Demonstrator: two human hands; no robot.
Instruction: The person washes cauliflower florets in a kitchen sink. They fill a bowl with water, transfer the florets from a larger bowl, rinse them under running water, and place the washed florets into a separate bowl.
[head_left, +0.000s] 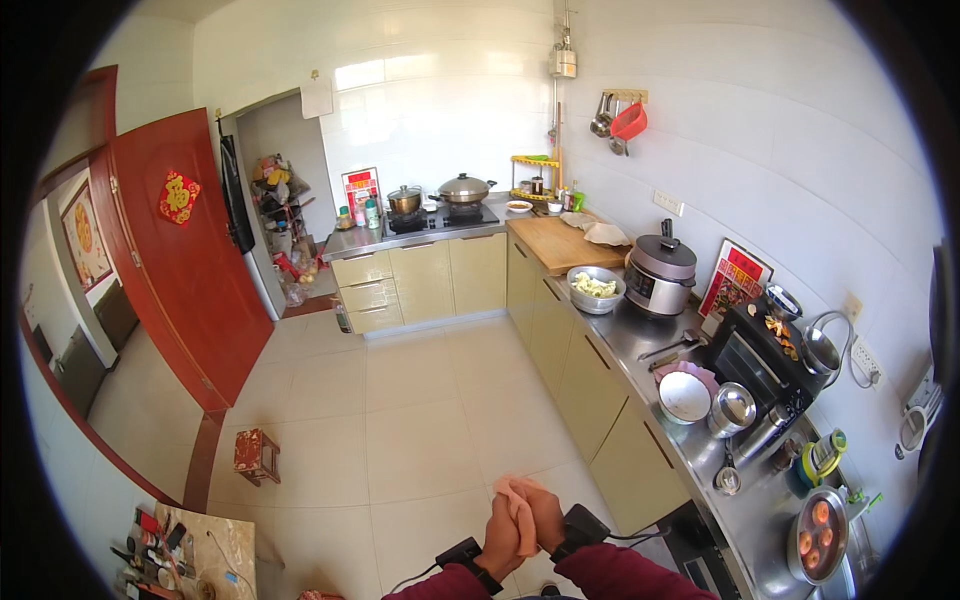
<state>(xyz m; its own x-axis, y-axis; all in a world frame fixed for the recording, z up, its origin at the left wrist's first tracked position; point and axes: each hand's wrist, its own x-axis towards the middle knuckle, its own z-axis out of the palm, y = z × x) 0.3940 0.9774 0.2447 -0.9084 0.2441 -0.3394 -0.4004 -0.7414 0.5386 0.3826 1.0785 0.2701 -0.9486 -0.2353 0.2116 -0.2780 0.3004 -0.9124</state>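
Note:
Both hands meet low in the middle of the view, above the tiled floor. A crumpled pink cloth (528, 525) is squeezed between them. My left hand (501, 536) grips it from the left side, and my right hand (547, 517) presses around it from the right. The cloth partly hides the fingers. Each wrist wears a strap with a black box and a cable. To the right runs a steel counter (637, 341); a metal basin (796, 551) with several round reddish fruits in water stands at its near end.
Along the counter are a pressure cooker (660, 281), a bowl of chopped vegetable (595, 292), a white bowl (684, 397) and a black oven (757, 367). A wooden board (562, 244) lies farther back, near the gas stove (442, 219). At left are a small stool (256, 454) and a cluttered table (240, 536).

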